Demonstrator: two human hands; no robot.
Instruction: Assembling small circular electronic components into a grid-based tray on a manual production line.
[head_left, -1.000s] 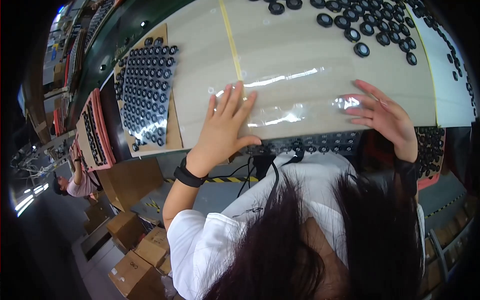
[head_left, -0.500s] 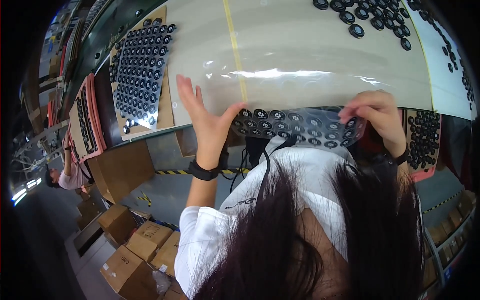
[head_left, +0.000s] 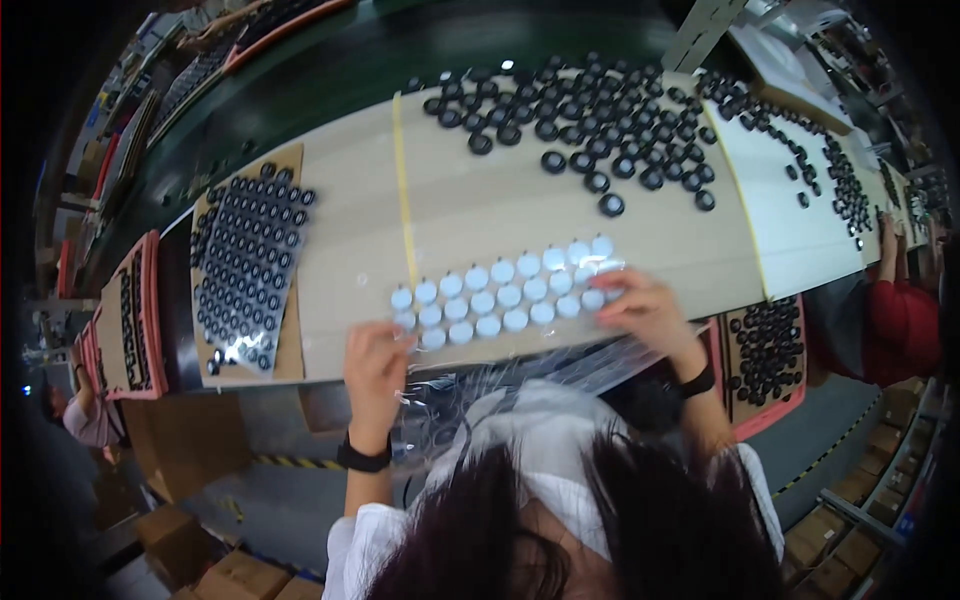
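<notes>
A clear sheet with three rows of pale, round stickers [head_left: 510,294] lies over the near part of the worktable. My left hand [head_left: 374,365] pinches its left end, fingertips beside the lowest row. At the other end my right hand [head_left: 650,313] is closed on the sheet with thumb and fingers by the last discs. Transparent film [head_left: 450,405] hangs below the table's near edge, between my forearms; whether it joins the sheet cannot be made out.
Many loose black round parts [head_left: 611,204] spread over the far side of the table [head_left: 350,240]. To the left, a board bears a film of black discs [head_left: 250,255]. A pink-edged tray of black parts [head_left: 766,350] stands at right, near a person in red [head_left: 875,330]. Cardboard boxes [head_left: 245,577] sit below.
The view has tilted toward the far table. The sheet, showing dark discs before, now shows pale ones and lies farther onto the table. My left hand, spread before, has closed on its end.
</notes>
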